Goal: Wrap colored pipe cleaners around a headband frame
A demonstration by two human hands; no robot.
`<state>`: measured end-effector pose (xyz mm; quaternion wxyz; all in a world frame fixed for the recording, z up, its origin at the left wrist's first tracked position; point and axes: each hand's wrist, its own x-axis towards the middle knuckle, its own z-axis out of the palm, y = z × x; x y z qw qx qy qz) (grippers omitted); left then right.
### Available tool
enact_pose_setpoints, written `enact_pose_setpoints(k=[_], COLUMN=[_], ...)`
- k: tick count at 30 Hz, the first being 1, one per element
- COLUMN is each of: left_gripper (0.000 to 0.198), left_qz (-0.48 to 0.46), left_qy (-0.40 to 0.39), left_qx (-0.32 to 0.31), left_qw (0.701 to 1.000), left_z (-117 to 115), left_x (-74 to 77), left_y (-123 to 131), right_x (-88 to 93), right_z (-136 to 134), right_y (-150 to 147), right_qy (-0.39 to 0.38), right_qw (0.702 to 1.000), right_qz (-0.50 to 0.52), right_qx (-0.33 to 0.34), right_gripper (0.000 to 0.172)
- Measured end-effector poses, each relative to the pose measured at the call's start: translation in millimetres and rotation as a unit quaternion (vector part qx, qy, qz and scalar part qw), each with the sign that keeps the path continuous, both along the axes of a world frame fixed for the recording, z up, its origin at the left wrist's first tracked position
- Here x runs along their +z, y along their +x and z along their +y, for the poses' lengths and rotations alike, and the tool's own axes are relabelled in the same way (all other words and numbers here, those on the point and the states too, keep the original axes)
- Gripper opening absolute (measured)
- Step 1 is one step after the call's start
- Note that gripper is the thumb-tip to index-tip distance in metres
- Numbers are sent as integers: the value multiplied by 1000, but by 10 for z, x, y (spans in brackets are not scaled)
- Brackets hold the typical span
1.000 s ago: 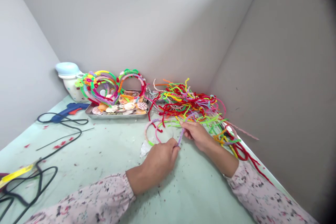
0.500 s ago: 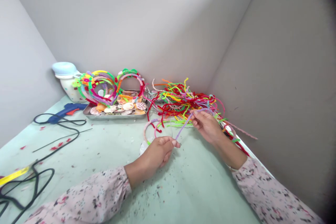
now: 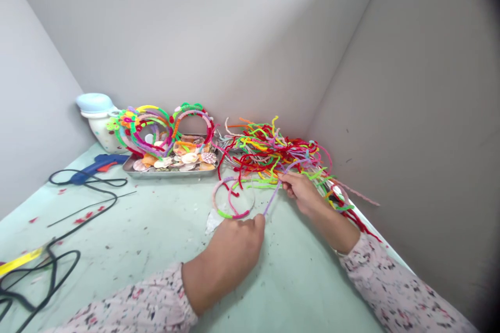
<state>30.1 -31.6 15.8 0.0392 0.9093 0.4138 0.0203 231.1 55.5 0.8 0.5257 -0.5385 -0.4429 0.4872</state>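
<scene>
A thin purple pipe cleaner [image 3: 272, 200] stretches between my two hands over the table. One end is pinched in my left hand [image 3: 230, 255], whose fingers are partly hidden behind its back. My right hand [image 3: 302, 191] is closed on the same pipe cleaner higher up, and the rest runs on past it towards the pile. Just beyond my left hand lies a hoop [image 3: 242, 214] wrapped partly in pink, green and peach, with a bare stretch on its right. Behind my right hand is a tangled pile of coloured pipe cleaners [image 3: 265, 158].
A metal tray [image 3: 172, 174] of seashells stands at the back, with several fuzzy wrapped headbands [image 3: 156, 109] on it. To its left are a blue glue gun [image 3: 94, 167] and a white jar with a blue lid [image 3: 96, 104]. A black cord [image 3: 111, 208] loops across the left side.
My left hand has come nearer and turned its back upward, showing more of the hoop. My right hand has slid slightly left and down along the pipe cleaner.
</scene>
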Motion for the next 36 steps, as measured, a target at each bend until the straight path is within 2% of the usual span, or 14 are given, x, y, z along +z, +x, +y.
enact_pose_setpoints(k=[2,5,7,10,12,14,17,20,23,25,28,32,36], left_gripper=[22,21,22,24,25,26,27,22,24,27,26,21,21], left_qz=[-6,-97,-204,-327,-363,-369,-358,-304,-182,-133,-182,-317,-377], left_qy=[-19,-84,-156,-261,-314,-346,-336,-266,-159,-127,-149,-256,-302], left_qx=[17,113,144,145,147,155,152,134,103,86,105,162,185], left_qw=[1000,985,956,897,865,849,858,905,965,979,966,899,856], left_z=[-4,29,72,142,176,189,165,91,0,-46,-52,47,136], left_x=[-2,-32,-79,-185,-247,-265,-183,-41,42,47,13,-57,-126], left_y=[10,21,18,9,6,5,8,20,42,55,58,41,35], right_x=[-26,-37,-20,24,51,69,86,89,54,15,-15,66,186], right_z=[11,37,63,113,150,185,227,253,268,273,268,249,246], right_y=[7,47,102,225,319,403,487,524,529,523,521,565,644], right_qy=[-13,-31,-29,-11,0,13,29,25,8,0,-3,7,38], right_qw=[1000,999,997,996,996,996,997,997,996,996,997,999,998], right_qz=[8,32,55,82,89,86,59,22,2,0,10,26,10], right_qx=[11,32,38,34,23,2,-40,-74,-91,-94,-76,-34,-41], right_gripper=[28,25,23,23,27,29,28,26,25,25,23,22,25])
